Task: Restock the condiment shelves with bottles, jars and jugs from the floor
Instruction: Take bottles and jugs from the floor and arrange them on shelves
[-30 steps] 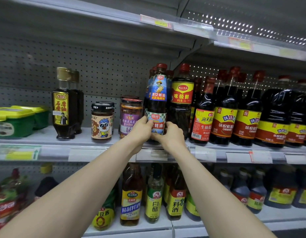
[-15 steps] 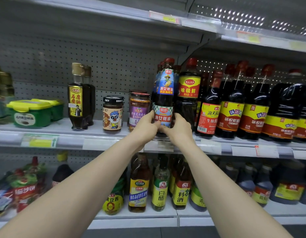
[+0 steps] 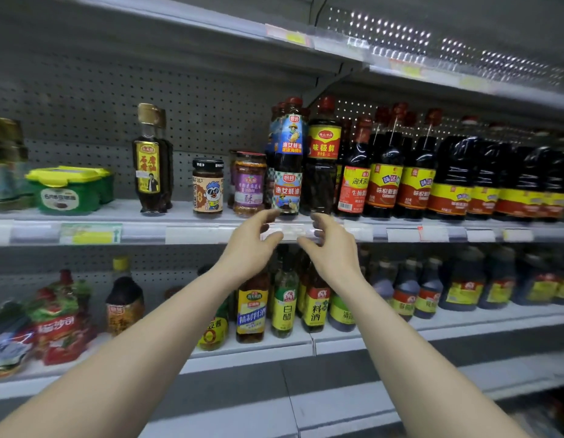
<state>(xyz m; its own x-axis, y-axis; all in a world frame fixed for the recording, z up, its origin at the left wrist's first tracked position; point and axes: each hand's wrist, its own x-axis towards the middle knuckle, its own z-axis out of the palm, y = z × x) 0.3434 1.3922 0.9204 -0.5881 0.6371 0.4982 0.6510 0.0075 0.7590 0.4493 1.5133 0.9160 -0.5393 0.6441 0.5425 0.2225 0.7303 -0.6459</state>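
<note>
Grey pegboard (image 3: 84,99) backs the whole rack, and the white middle shelf (image 3: 179,213) runs right across the shot with a price strip (image 3: 195,233) along its front edge. Biggest stuff on it is the row of dark soy jugs (image 3: 457,172) packed toward the right end, red and yellow labels facing out.

Underneath, the lower shelf (image 3: 464,320) has smaller bottles (image 3: 283,305) around the middle and red packs (image 3: 59,324) at its left end.

Back on the middle shelf, the oyster sauce bottle (image 3: 287,172) stands upright at the front edge, roughly centre, blue label out, red cap on. It's tight against the yellow-label bottle (image 3: 323,159) on its right, with more of its own kind lined up behind.

Both bare arms come up from the bottom corners. The left hand (image 3: 249,248) and right hand (image 3: 331,248) hang in front of the price strip just below that bottle's base, one on each side. Fingers are loosely spread and a bit bent, palms facing each other, holding nothing. Can't say for sure whether the fingertips brush the bottle, but it looks like a small gap.

Toward the shelf's left end sit green tubs (image 3: 65,191), then a tall oil bottle (image 3: 149,162). After that come a cartoon jar (image 3: 208,188) and a purple-label jar (image 3: 249,184), which is just beside the oyster sauce.
</note>
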